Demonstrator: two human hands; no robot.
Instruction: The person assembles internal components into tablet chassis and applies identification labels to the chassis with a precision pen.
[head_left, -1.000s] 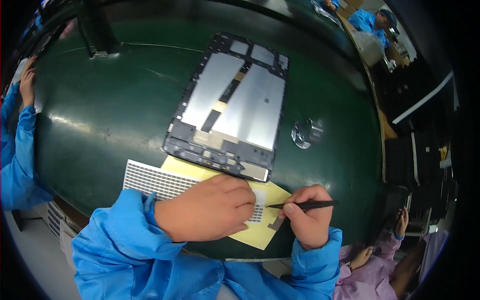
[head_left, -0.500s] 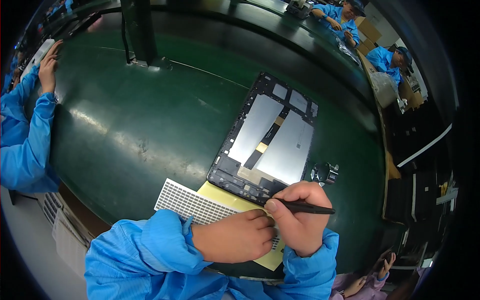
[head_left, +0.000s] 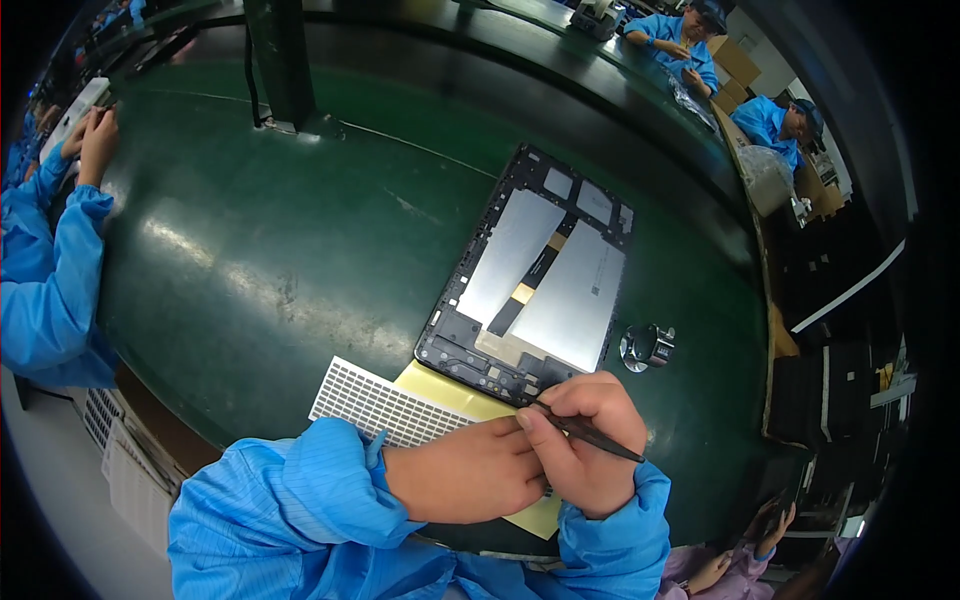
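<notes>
At the tablet, right fingers pinched tweezers; left fingers' grip was unclear. The rim seemed stiff, safest held.

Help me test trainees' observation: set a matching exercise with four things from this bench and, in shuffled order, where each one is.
Things
1. Slim black tool
2. Gridded white sheet
3. Ribbon cable
4. Small shiny metal object

Places
A. On the green table, right of the opened tablet
B. In the right hand
C. Lying over a silver panel
D. Partly under the left hand

Pairs: 1-B, 2-D, 3-C, 4-A
</notes>
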